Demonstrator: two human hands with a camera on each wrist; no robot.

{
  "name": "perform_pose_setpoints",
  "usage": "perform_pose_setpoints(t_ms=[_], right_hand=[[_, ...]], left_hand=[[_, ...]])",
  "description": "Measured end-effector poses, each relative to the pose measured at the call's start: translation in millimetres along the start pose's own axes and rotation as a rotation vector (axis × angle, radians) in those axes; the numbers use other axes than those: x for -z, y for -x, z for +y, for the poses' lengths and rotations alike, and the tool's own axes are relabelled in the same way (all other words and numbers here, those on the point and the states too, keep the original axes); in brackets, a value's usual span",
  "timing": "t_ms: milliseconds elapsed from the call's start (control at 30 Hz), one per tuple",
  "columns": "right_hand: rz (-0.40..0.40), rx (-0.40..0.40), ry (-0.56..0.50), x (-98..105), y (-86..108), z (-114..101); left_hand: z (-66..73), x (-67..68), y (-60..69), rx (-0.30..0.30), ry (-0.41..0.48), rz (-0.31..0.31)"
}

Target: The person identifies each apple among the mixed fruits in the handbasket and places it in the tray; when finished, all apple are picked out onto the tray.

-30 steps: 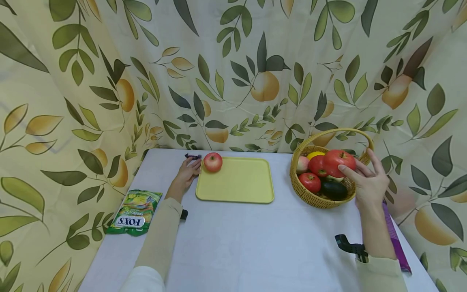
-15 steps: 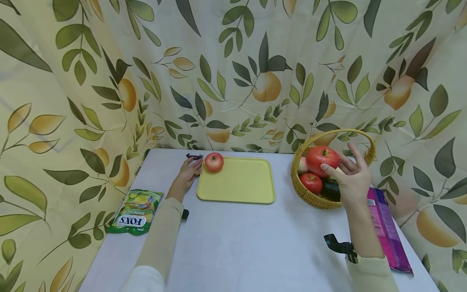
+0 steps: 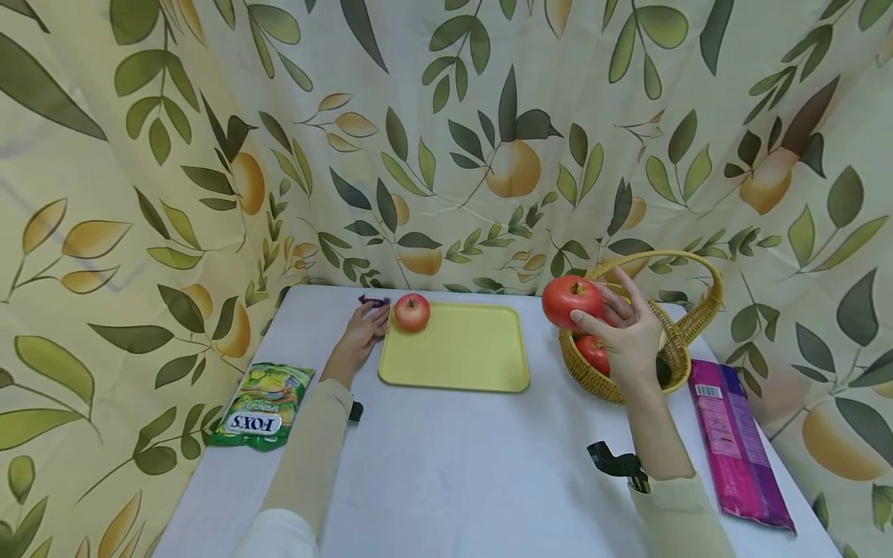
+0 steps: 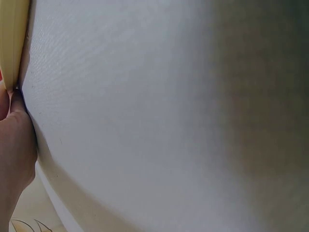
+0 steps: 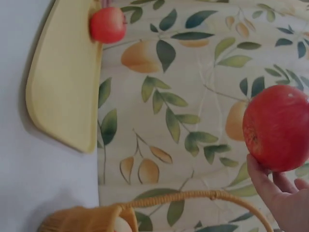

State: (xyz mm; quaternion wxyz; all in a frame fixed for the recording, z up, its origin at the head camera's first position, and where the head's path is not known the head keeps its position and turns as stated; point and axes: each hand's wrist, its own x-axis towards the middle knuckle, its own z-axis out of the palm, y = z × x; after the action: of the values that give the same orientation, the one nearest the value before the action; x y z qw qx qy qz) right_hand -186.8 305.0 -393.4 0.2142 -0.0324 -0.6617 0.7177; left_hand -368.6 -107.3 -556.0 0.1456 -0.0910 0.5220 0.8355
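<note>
Two hands: your left hand (image 3: 361,335) and your right hand (image 3: 633,345) are reaching over the counter (image 3: 453,473), the yellow tray (image 3: 456,358) lying between them.
Right grip: your thumb and fingers are pinching the large red fruit (image 3: 567,303).
Large red fruit: it is hanging in the air, right of the tray.
Left grip: your fingertips are touching the tray's left edge; whether they are pinching it, I cannot tell.
Apple (image 3: 412,312): it is sitting on the tray's far left corner.
Basket (image 3: 584,375): it is standing right of the tray, holding another red fruit (image 3: 591,355).
Green packet (image 3: 267,404): it is lying left of the tray, nearer you.
</note>
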Motion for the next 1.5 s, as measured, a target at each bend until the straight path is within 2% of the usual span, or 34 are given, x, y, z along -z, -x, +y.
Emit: perform_pose_setpoints(t_ms=[100, 333, 567, 867, 1233, 1500], right_hand=[[-0.02, -0.012, -0.013, -10.4, -3.7, 7.6], [-0.014, -0.06, 0.027, -31.3, -20.3, 33.6], [0.006, -0.088, 0.09, -55.7, -42.7, 66.5], [-0.031, -0.102, 0.114, -79.4, -62.5, 104.6], [-0.06, -0.135, 0.259, -105.3, -76.1, 136.2], [-0.082, -0.14, 0.254, -123.9, -80.2, 155.5]], left_hand=[[-3.9, -0.2, 0.3, -0.001, 0.001, 0.003], [-9.3, -2.9, 2.0, 0.007, 0.009, -0.012], [-5.5, -2.7, 5.4, 0.006, 0.003, 0.002], [-3.9, -0.6, 3.1, 0.004, -0.004, -0.007], [-6.8, 1.9, -6.4, -0.006, -0.011, 0.003], [-3.2, 2.3, -5.6, 0.007, -0.008, 0.011]])
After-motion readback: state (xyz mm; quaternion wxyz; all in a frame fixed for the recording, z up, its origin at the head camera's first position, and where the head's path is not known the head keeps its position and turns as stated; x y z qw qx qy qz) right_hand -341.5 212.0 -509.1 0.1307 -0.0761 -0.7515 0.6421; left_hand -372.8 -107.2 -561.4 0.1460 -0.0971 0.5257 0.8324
